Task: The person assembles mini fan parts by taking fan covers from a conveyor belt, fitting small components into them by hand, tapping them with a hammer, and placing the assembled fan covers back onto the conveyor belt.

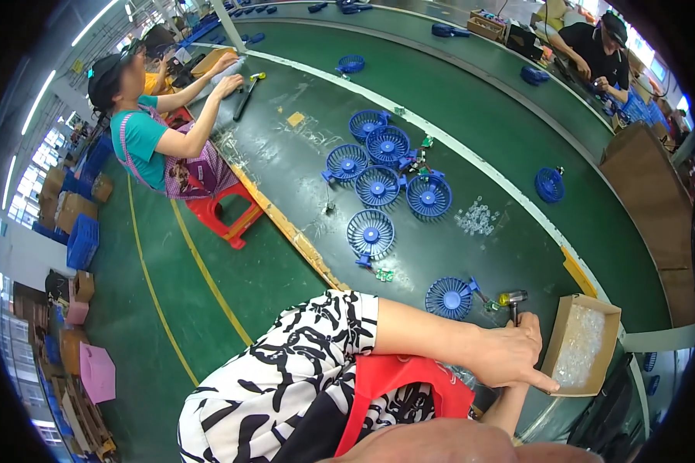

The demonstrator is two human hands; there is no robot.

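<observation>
My left hand (506,356) reaches across my body, palm down, with one finger stretched to the near left edge of a cardboard box (611,339). That box holds many small clear plastic pieces (579,347). Partly covered by the left hand, my right hand (528,327) is closed around the handle of a small hammer (513,298) with a yellow and a dark face. Left of the hammer lies a round blue fan guard (449,299), joined by wires to a small green circuit board (492,306). The left hand's other fingers are mostly hidden.
Several blue fan guards (371,234) lie farther along the dark table (301,162), near loose clear pieces (477,216). Beyond a white rail runs a green conveyor (471,100). A co-worker (143,139) sits at the left on a red stool (224,212); another person (594,54) works across.
</observation>
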